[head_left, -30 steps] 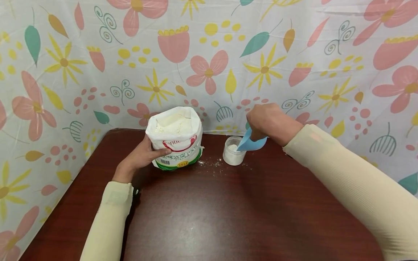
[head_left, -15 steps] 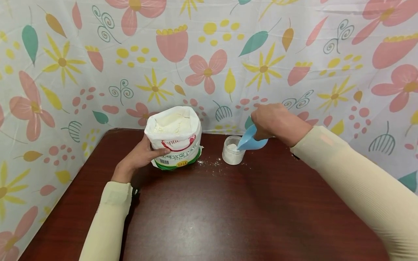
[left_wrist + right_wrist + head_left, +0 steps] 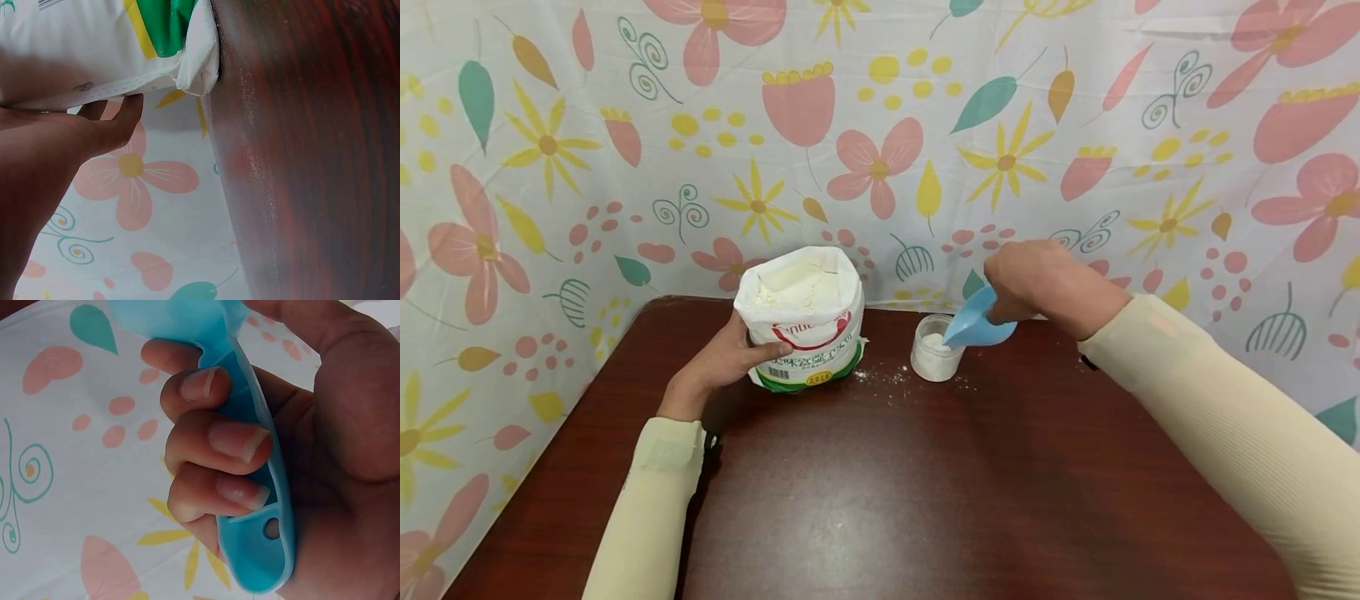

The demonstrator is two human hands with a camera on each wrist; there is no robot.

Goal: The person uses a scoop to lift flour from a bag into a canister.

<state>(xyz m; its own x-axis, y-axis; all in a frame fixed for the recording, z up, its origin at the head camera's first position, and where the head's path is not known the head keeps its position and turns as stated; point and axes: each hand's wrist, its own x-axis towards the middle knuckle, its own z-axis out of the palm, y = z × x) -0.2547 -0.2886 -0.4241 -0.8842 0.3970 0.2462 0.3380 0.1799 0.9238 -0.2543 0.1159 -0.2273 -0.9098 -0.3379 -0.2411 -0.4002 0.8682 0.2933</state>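
Note:
In the head view my left hand (image 3: 718,358) holds the left side of an open white flour bag (image 3: 812,337), thumb across its printed front. White powder shows inside the rolled-down mouth. The left wrist view has the bag's (image 3: 81,56) underside with my fingers against it. My right hand (image 3: 1033,279) grips a blue plastic scoop (image 3: 977,323), whose tip lies at the rim of a small clear jar (image 3: 936,360) part filled with white powder. Curled fingers wrap the scoop's hollow handle (image 3: 253,550) in the right wrist view.
The dark wooden table (image 3: 880,500) has spilled powder (image 3: 887,377) scattered between bag and jar. A white curtain (image 3: 880,100) printed with flowers and leaves hangs right behind the table and along its left side.
My right hand has shifted a little to the right, and the scoop has turned, its tip staying at the jar. My left hand and the flour bag have stayed in place.

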